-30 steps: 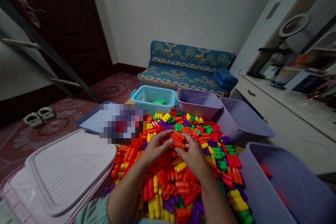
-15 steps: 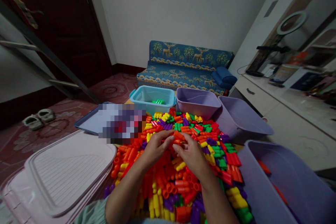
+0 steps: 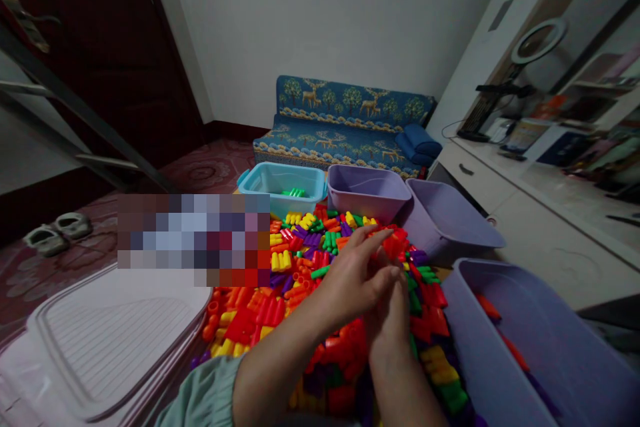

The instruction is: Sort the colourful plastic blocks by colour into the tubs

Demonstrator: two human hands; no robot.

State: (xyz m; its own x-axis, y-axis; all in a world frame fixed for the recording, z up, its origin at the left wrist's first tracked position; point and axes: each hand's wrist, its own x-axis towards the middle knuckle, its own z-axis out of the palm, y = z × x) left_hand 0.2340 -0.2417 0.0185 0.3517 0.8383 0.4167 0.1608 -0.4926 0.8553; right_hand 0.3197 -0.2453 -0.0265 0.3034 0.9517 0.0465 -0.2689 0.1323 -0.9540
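My left hand (image 3: pixel 350 273) reaches across over the right one, its fingers stretched out toward the right and apart from the pile. Below it is my right hand (image 3: pixel 391 310), with its fingers mostly hidden behind the left hand, so what it may hold does not show. Both hands are above a large heap of plastic building blocks (image 3: pixel 250 310) in red, orange, yellow, green and purple, shaped like joined tubes. Just beyond the fingertips are red blocks (image 3: pixel 397 243); whether a hand touches them is unclear.
A light blue bin (image 3: pixel 283 203) with green blocks stands at the back, beside a purple bin (image 3: pixel 367 197) and another purple bin (image 3: pixel 445 233). A nearer purple bin (image 3: pixel 465 327) at right holds a few orange pieces. Pale lids (image 3: pixel 125 333) lie at left.
Both hands held an orange block together in front of me; now they have shifted right and crossed, the left over the right. That block no longer shows clearly. The view has turned slightly right.
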